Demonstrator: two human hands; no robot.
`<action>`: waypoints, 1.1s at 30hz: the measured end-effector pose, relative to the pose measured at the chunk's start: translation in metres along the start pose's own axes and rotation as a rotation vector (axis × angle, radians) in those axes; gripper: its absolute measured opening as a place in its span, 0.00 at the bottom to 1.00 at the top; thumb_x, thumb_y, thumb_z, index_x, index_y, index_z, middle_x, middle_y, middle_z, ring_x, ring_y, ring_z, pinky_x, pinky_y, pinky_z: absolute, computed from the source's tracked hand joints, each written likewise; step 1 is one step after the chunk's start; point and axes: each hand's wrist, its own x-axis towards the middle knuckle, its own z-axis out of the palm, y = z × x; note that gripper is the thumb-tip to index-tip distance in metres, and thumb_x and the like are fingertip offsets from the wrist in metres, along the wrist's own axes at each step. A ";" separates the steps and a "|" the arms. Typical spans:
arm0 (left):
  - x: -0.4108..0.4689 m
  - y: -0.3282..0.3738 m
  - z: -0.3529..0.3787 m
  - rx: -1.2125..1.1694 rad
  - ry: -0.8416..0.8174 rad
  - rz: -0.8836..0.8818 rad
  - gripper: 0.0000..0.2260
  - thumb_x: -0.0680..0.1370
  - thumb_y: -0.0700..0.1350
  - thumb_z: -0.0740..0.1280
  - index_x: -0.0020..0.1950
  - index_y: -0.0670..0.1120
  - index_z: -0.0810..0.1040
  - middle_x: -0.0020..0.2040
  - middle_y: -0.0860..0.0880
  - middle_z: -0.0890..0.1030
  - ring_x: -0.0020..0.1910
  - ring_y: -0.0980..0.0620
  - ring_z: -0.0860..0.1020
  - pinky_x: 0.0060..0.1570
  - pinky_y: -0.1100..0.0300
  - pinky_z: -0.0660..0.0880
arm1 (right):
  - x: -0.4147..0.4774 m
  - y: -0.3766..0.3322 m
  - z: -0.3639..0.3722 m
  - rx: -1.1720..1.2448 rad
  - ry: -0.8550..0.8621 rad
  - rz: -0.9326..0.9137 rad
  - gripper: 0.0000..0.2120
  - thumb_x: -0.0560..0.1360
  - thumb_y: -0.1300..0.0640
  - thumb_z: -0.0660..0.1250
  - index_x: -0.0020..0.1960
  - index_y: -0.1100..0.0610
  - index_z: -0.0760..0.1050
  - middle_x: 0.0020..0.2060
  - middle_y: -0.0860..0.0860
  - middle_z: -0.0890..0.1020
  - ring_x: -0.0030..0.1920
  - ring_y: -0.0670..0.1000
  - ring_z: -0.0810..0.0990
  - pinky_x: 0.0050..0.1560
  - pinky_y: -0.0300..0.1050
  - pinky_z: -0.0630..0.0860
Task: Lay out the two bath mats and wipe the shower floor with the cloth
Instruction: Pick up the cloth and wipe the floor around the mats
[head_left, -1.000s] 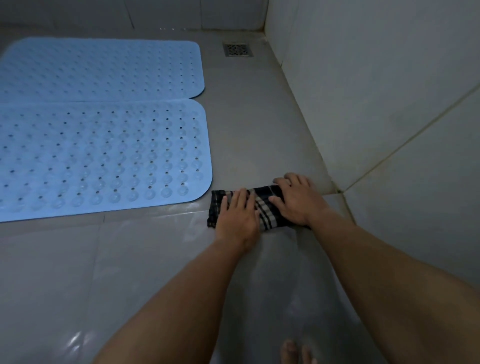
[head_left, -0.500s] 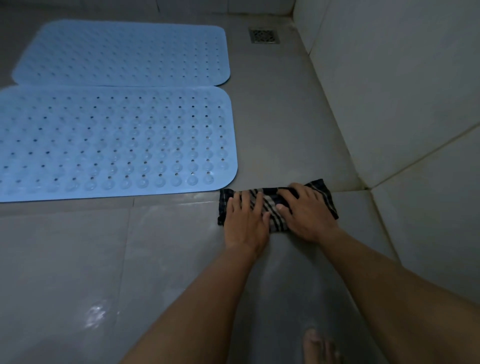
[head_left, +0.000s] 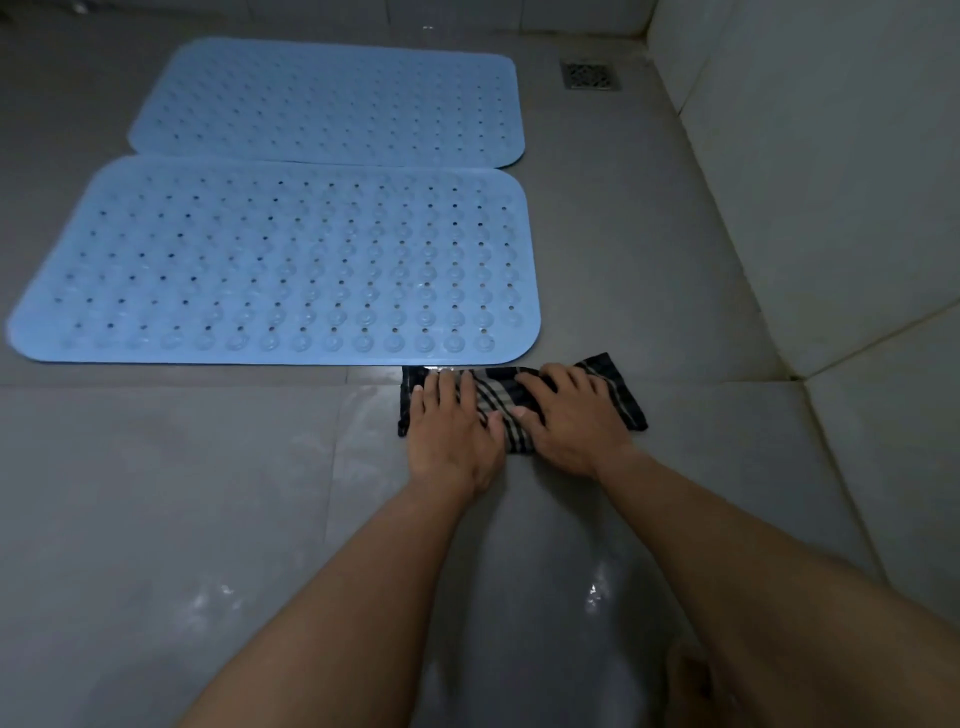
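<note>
Two blue bath mats lie flat side by side on the grey tiled shower floor (head_left: 156, 519): the near mat (head_left: 280, 265) and the far mat (head_left: 332, 98). A dark folded cloth with pale stripes (head_left: 498, 400) lies on the floor just beyond the near mat's front right corner. My left hand (head_left: 449, 431) presses flat on the cloth's left part. My right hand (head_left: 571, 421) presses on its right part, fingers spread. The middle of the cloth shows between the hands.
A square metal drain (head_left: 591, 76) sits in the far right corner. A pale tiled wall (head_left: 805, 182) rises along the right side, close to the cloth. Wet shine marks the floor near me. My bare foot (head_left: 696, 680) shows at the bottom right.
The cloth and both hands have shifted left, away from the wall, along the near mat's front edge. More of the cloth shows beyond my right hand. The mats have not moved.
</note>
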 end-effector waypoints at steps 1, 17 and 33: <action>-0.001 -0.007 0.000 -0.002 0.002 -0.002 0.32 0.82 0.59 0.49 0.81 0.44 0.49 0.81 0.42 0.51 0.80 0.44 0.48 0.78 0.48 0.43 | 0.001 -0.005 0.000 0.000 0.003 -0.018 0.26 0.80 0.39 0.53 0.75 0.47 0.64 0.70 0.52 0.70 0.69 0.56 0.66 0.68 0.55 0.61; 0.001 -0.123 -0.002 0.013 0.049 -0.007 0.31 0.82 0.61 0.45 0.82 0.49 0.46 0.82 0.48 0.47 0.80 0.50 0.42 0.78 0.50 0.40 | 0.027 -0.078 0.002 0.004 -0.065 -0.189 0.29 0.80 0.37 0.53 0.79 0.46 0.59 0.75 0.49 0.65 0.74 0.54 0.60 0.73 0.55 0.59; -0.009 -0.240 -0.018 -0.004 0.124 -0.040 0.31 0.81 0.60 0.48 0.82 0.48 0.52 0.81 0.47 0.55 0.80 0.50 0.46 0.78 0.51 0.43 | 0.063 -0.170 0.023 -0.079 -0.064 -0.439 0.29 0.82 0.39 0.47 0.81 0.46 0.52 0.76 0.53 0.63 0.76 0.54 0.58 0.78 0.53 0.49</action>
